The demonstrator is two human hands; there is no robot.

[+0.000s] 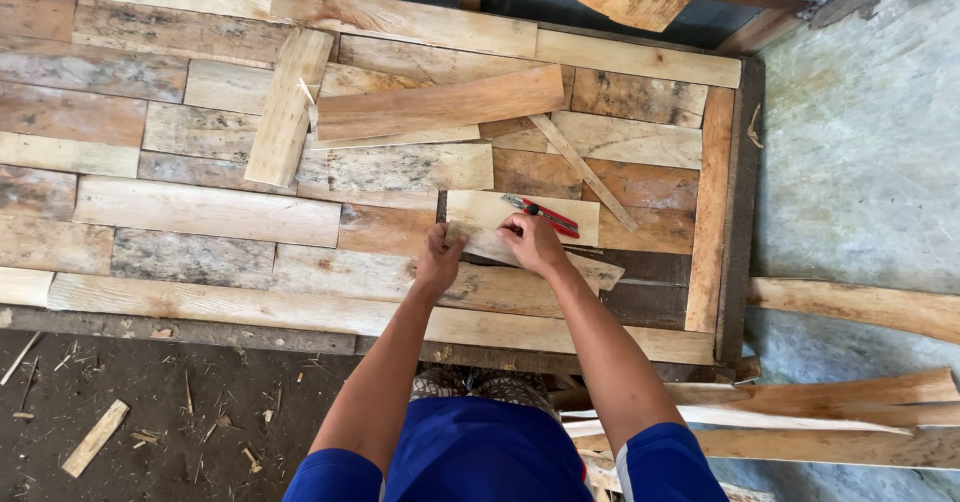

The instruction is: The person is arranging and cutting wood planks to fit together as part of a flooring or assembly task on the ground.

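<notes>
A patchwork panel [200, 212] of mismatched planks fills most of the view from above, lying on a dirt and concrete floor. Loose boards rest on its upper middle: a long reddish board [440, 104] lies nearly level, and a pale board [287, 107] stands slanted just left of it. A thin slat [583, 170] runs diagonally toward the panel's right edge. More planks [850, 417] are stacked on the floor off the panel's lower right corner. Near the panel's lower edge, right of centre, a short pale offcut [480, 209] lies among the planks. The left hand [440, 259] is clenched on the offcut's lower left edge, pinning it down. The right hand [534, 242] grasps a red utility knife [543, 215] lying across the offcut.
</notes>
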